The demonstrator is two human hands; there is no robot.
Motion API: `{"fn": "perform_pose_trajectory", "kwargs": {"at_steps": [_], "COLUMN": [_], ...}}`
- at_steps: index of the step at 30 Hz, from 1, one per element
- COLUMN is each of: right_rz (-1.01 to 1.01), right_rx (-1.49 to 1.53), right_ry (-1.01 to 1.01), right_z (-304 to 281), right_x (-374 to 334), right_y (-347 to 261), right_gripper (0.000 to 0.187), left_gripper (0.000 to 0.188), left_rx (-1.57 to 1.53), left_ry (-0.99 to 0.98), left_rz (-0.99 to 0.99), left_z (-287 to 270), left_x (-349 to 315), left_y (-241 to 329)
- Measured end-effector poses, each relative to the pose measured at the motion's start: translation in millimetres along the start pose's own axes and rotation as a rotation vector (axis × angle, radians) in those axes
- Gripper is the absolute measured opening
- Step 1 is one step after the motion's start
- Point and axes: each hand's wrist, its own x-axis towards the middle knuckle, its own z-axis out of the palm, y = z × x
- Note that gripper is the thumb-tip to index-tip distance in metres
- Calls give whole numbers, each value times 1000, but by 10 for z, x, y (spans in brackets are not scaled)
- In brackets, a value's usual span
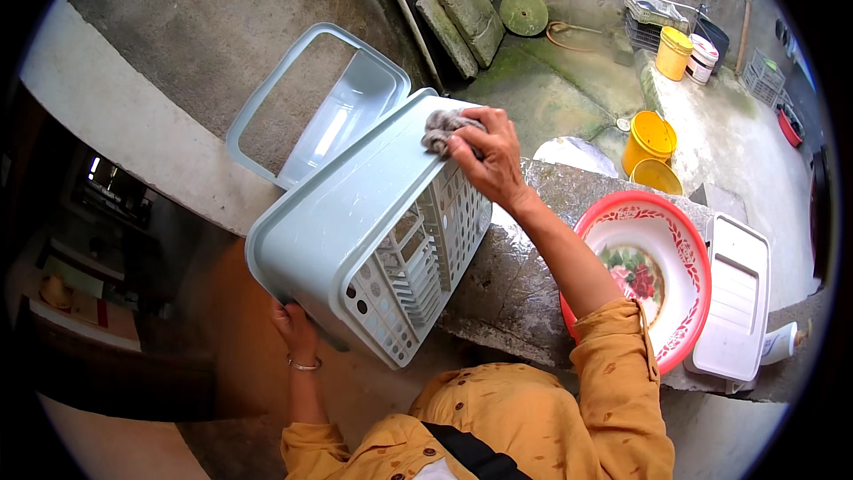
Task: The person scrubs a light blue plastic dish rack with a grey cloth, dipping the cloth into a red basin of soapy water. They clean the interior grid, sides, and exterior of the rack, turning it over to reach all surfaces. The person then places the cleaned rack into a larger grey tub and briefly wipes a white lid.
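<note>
A pale blue plastic basket [355,213] with slotted sides is tipped over against a concrete ledge [506,276], its flat bottom facing up. Its hinged lid and handle [311,98] hang open behind it. My left hand [293,324] grips the basket's lower rim from underneath. My right hand [484,156] presses a grey rag [442,129] onto the basket's upper corner.
On the ledge to the right stand a red-rimmed enamel basin with flowers [649,276] and a white plastic tray [737,298]. Below in the yard are yellow buckets [650,138], stone slabs [462,9], crates [653,13] and a hose.
</note>
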Motion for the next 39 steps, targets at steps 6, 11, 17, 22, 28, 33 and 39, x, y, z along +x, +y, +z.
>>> {"fn": "perform_pose_trajectory", "kwargs": {"at_steps": [6,11,17,22,28,33,39], "right_rz": [351,518,801,913,1090,1308,1721], "right_rx": [164,567,736,644,407,342,587], "right_ry": [29,131,130,51,-271,-287,-67], "right_z": [50,173,318,571,526,495,941], "right_x": [-93,-157,-326,-1080,-1638,-1690,-1972], "right_y": [1033,1159,1226,1240,1400,1217,940], "right_gripper": [23,23,26,30,36,38,39], "left_gripper": [58,60,59,44,48,44,39], "left_rx": [9,29,-84,-192,-130,-81,-241], "left_ry": [-35,-81,-76,41,81,100,164], "left_rz": [2,-15,-65,-184,-246,-270,-256], "left_z": [29,-74,-183,-81,-58,4,437], "left_x": [-19,37,100,45,39,100,154], "left_y": [-2,-123,-258,-242,-225,-97,18]}}
